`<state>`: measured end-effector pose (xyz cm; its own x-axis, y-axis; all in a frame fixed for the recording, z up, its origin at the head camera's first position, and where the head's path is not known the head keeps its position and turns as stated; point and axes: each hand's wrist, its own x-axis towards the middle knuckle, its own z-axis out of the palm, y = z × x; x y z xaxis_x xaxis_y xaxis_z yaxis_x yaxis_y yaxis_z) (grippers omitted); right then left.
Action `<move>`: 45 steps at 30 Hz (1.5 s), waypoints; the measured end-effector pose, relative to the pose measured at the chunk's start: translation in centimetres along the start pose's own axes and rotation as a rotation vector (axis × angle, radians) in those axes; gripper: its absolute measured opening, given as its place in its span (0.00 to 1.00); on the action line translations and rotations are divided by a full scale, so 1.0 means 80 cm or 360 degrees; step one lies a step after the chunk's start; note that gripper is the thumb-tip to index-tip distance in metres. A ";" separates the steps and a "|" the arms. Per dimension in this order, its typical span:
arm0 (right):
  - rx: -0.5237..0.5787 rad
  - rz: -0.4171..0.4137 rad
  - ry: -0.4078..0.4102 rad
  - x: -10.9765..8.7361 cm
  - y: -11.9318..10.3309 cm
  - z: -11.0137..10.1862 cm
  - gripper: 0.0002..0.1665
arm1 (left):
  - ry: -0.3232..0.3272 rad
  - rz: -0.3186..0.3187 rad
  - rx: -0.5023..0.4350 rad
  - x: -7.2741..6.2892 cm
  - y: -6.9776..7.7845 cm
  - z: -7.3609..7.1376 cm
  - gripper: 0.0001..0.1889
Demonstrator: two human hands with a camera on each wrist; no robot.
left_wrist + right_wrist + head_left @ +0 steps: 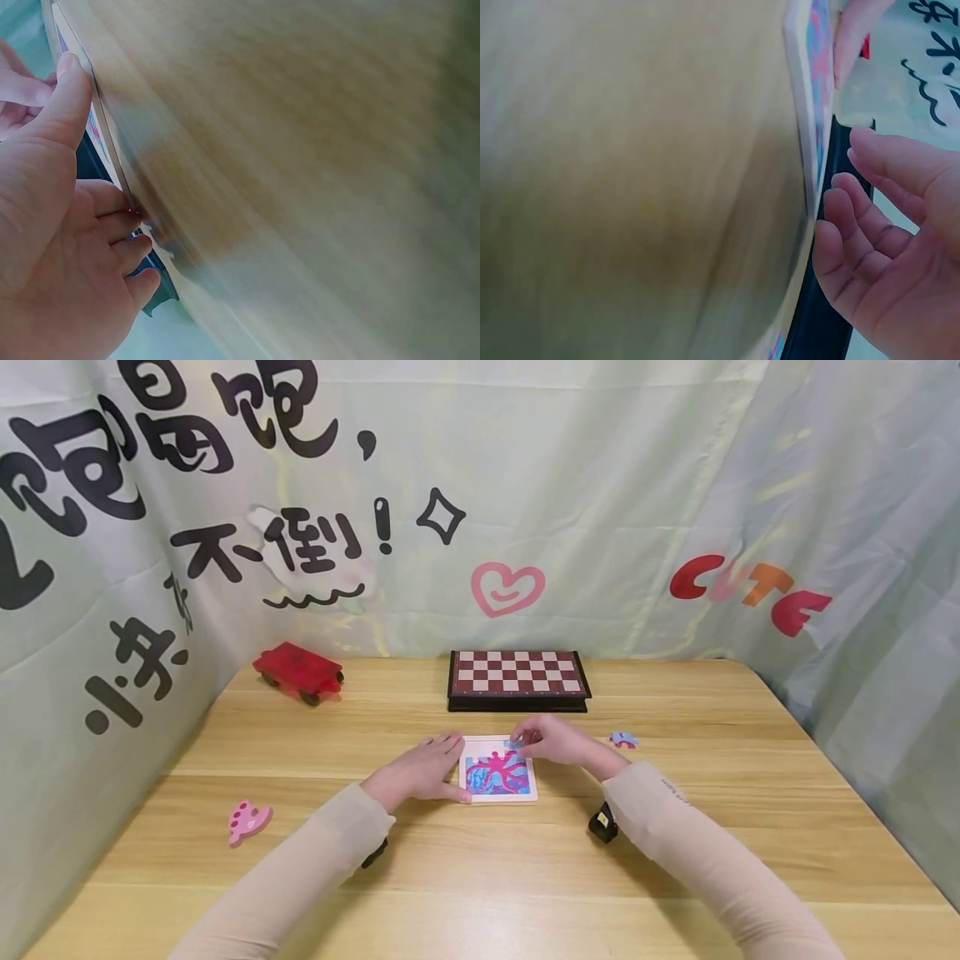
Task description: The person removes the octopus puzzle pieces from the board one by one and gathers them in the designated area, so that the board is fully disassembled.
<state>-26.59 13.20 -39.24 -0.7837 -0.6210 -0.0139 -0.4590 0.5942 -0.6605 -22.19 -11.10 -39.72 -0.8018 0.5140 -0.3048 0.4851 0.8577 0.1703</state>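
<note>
A jigsaw puzzle (497, 775) in a white tray (498, 799) lies on the table, showing a pink octopus on blue. White backing shows along its top. My left hand (425, 768) spans the tray's left side, thumb touching the near corner and fingertips at the far one. Over the top right of the tray, my right hand (558, 742) pinches a light blue puzzle piece (513, 745) between thumb and fingertips. The right wrist view shows that hand (900, 225) beside the tray's edge, the piece hidden there. One loose puzzle piece (623, 740) lies right of the tray.
A folded chessboard case (519, 681) stands behind the tray. A red toy car (300, 672) sits at the back left, and a pink toy with dark pink dots (247, 822) lies at the left. Printed curtains (600, 510) hang round the wooden table (495, 893).
</note>
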 end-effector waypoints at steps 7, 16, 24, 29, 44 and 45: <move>-0.0078 0.0056 -0.0041 0.007 -0.006 0.013 0.04 | 0.0014 0.0006 0.0004 0.001 -0.001 0.002 0.51; -0.0162 0.0126 -0.0061 0.009 -0.013 0.016 0.04 | 0.0010 0.0007 0.0024 0.001 -0.002 0.002 0.51; -0.0180 0.0169 -0.0015 0.008 -0.014 0.017 0.06 | 0.0018 0.0013 0.0023 0.000 -0.002 0.002 0.51; -0.0145 0.0127 0.0023 0.006 -0.013 0.017 0.11 | 0.0011 0.0010 0.0029 0.000 -0.001 0.001 0.51; 0.0144 0.0041 0.0206 -0.004 -0.005 0.001 0.07 | -0.0003 0.0012 0.0034 0.001 0.000 0.000 0.50; 0.0166 0.0052 0.0237 -0.006 -0.003 -0.001 0.06 | -0.0002 0.0016 0.0035 0.001 0.000 0.000 0.50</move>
<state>-26.14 13.36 -39.00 -0.8545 -0.5147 0.0695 -0.3923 0.5518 -0.7360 -22.24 -11.07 -39.72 -0.7965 0.5225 -0.3042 0.5007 0.8521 0.1526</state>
